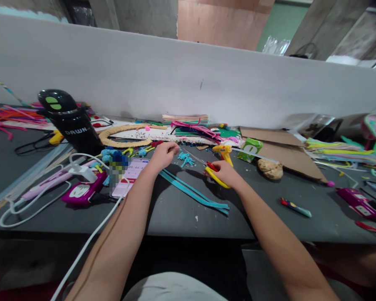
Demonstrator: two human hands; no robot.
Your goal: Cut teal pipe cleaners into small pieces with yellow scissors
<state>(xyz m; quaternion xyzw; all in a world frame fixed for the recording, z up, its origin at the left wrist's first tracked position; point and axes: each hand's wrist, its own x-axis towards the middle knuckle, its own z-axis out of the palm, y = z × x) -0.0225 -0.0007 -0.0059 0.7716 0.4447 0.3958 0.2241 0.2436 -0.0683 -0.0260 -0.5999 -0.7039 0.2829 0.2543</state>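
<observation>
My right hand grips yellow-and-red handled scissors, their blades pointing left toward a small clump of teal pipe-cleaner pieces. My left hand is closed in a pinch just left of that clump, seemingly on the end of the long teal pipe cleaners that run diagonally across the dark table toward me. What exactly its fingertips pinch is hard to see.
A phone lies left of my left arm. Nearby are a black bottle, a white cable, a purple device, a yellow glue gun, a green box, cardboard and a straw ring. A white partition backs the table.
</observation>
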